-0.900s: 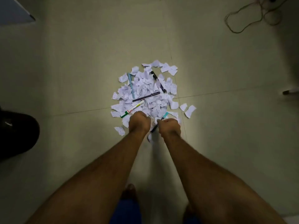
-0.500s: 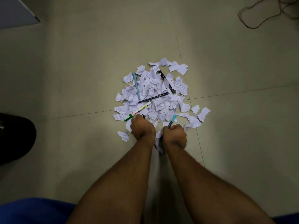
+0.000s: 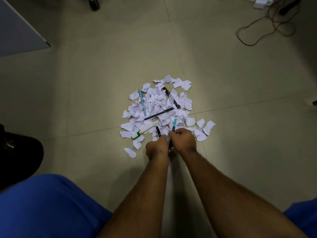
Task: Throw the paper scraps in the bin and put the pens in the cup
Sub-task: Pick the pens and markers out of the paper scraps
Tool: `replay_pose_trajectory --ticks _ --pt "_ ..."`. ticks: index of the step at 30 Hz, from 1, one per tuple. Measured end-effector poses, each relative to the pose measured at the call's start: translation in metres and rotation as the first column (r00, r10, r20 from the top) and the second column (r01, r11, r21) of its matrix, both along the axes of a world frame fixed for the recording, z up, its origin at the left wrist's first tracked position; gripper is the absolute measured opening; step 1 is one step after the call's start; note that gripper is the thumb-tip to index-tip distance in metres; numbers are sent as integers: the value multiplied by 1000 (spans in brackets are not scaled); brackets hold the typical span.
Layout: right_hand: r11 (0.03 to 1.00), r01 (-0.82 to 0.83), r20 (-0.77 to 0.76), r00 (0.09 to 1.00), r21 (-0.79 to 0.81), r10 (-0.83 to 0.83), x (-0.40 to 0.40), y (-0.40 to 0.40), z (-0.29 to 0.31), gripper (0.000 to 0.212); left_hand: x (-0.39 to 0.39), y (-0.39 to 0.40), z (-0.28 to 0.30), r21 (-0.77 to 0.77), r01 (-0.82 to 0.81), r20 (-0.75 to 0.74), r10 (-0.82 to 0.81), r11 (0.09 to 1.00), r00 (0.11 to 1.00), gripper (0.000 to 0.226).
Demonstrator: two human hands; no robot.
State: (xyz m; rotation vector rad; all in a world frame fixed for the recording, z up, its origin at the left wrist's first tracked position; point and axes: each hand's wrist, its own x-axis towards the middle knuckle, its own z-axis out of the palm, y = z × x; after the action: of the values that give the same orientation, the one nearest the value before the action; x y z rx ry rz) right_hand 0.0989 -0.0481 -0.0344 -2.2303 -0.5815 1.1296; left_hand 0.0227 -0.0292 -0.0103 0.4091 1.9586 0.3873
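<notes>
The print on the paper scraps (image 3: 159,107) is too small to read (grey lines only); the black object (image 3: 18,157) at left is cut off by the edge.

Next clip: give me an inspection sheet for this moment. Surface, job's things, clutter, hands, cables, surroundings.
Surface: pale tiled floor, grout lines visible.
Job's things: pile of torn paper scraps on the floor; lying in it a light blue pen, two black pens and a white marker with a green end. No bin or cup identifiable.
Clutter: loose scraps right of the pile, one at its near left.
Hands: left hand closed on a black pen; right hand closed on a teal-tipped pen.
Cables: tangled cord and white adapter, far right.
Surroundings: grey panel far left; dark object at left edge; blue clothing below.
</notes>
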Motion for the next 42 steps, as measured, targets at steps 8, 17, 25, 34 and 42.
replay_pose_trajectory --ticks 8,17,25,34,42 --pt "941 262 -174 958 214 -227 37 -1 -5 8 36 -5 7 310 116 163 -172 944 972 5" --pt "829 544 -68 839 132 -540 127 -60 -30 16 128 -17 -37 396 682 94 -766 614 635 4" --pt "751 661 45 750 2 -660 185 -107 -49 17 200 -55 -67 326 911 -94 -950 254 299 9" --pt "709 705 241 686 17 -687 152 -94 -26 26 180 -43 -51 356 912 -350 -876 202 331 18" --pt "951 309 87 947 29 -310 70 4 -20 20 81 23 -43 406 791 -451 -652 458 609 20"
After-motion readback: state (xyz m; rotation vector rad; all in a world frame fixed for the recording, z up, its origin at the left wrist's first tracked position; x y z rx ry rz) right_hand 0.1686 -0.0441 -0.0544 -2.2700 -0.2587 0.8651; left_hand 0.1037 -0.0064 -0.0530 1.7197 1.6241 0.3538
